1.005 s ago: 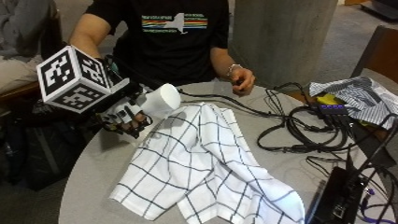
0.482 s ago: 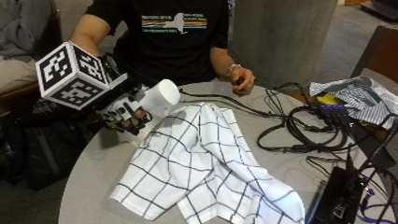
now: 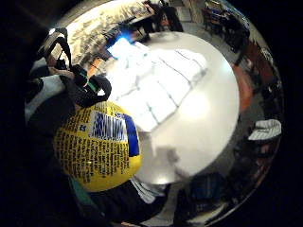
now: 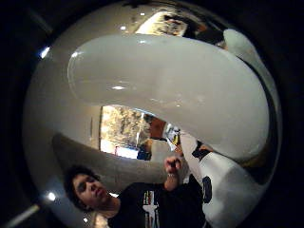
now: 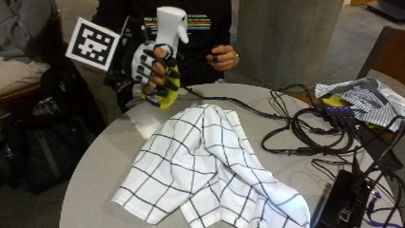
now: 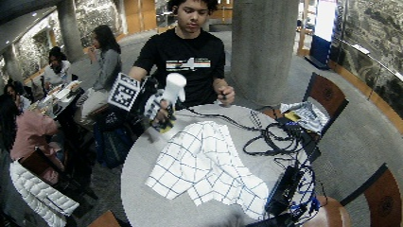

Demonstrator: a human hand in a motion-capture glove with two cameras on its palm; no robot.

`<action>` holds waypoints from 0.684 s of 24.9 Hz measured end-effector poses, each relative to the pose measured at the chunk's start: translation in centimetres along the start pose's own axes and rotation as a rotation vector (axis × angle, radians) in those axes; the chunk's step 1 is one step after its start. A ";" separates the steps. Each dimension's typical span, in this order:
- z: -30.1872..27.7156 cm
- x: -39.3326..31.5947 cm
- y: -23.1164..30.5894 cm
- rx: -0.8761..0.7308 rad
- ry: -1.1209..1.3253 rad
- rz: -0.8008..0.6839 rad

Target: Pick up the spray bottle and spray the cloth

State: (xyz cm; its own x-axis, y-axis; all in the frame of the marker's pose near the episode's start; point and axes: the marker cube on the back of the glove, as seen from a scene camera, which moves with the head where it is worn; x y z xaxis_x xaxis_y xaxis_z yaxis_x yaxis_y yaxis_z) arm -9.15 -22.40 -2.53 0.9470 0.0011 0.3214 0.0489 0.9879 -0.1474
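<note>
So the right hand (image 5: 154, 71) has its fingers curled round the middle of the bottle (image 5: 166, 52), holding it upright in the air, off the table (image 5: 114, 142). The bottle is white up top with a yellow bottom part, and the white spray head sticks out above the hand, nozzle pointing toward the person's other side. Taking the cloth (image 5: 206, 166) as the landmark: the bottle hangs above the table's edge just past the cloth's far corner, on the person's side, not touching it. The cloth is a white one with a dark grid pattern, lying rumpled and spread across the middle of the table. The bare left hand (image 5: 222, 57) is up in front of the person's chest, fingers loosely curled, holding nothing I can make out, and it's beyond the cloth's far end, beside the bottle but apart from it. From the little finger side palm view you get the yellow label with black print right up close, and the cloth and table further out. The thumb side palm view is mostly filled by the white spray head. On the other side of the cloth from the bottle there's a tangle of black cables (image 5: 316, 133), and past those a crumpled striped fabric (image 5: 361, 95).
</note>
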 end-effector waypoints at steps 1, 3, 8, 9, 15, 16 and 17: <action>1.2 -1.0 0.3 0.031 -0.055 -0.070; 4.1 -2.7 1.1 0.067 -0.159 -0.225; 13.6 -5.3 4.0 -0.014 -0.292 -0.333; 15.3 -5.6 4.4 -0.037 -0.303 -0.322; 23.1 -5.8 5.6 -0.154 -0.336 -0.230; 24.0 -5.6 5.6 -0.161 -0.336 -0.220; 24.7 -5.5 5.6 -0.162 -0.335 -0.212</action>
State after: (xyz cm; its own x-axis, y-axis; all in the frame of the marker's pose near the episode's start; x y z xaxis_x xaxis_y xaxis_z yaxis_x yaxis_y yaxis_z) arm -21.91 -13.07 18.03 0.7563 -0.1227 0.6426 0.3059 0.9346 -0.1817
